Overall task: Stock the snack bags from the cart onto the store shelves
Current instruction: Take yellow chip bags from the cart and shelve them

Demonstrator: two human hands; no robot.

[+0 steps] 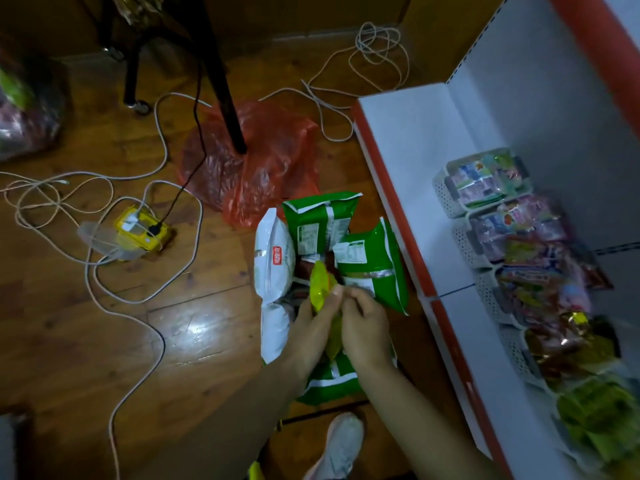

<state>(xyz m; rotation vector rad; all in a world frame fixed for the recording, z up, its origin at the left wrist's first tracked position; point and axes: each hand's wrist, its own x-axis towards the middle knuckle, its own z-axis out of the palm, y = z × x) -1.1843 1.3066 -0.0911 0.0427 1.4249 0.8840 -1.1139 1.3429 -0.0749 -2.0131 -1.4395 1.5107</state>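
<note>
With both my hands, left hand (313, 322) and right hand (363, 327), pinching a yellow bag (320, 284), the shelf (485, 140) holds some snacks, but green bags (374, 261) remain.

- cart itself hidden under the pile of snack bags (311, 230)
- shelf (485, 168) baskets too blurry, right edge crops them
- shoe (341, 448) cut off at bottom

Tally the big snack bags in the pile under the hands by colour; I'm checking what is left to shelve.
Green bags: 3
White bags: 1
Yellow packet, held by both hands: 1
Total: 5; others may lie hidden underneath.
</note>
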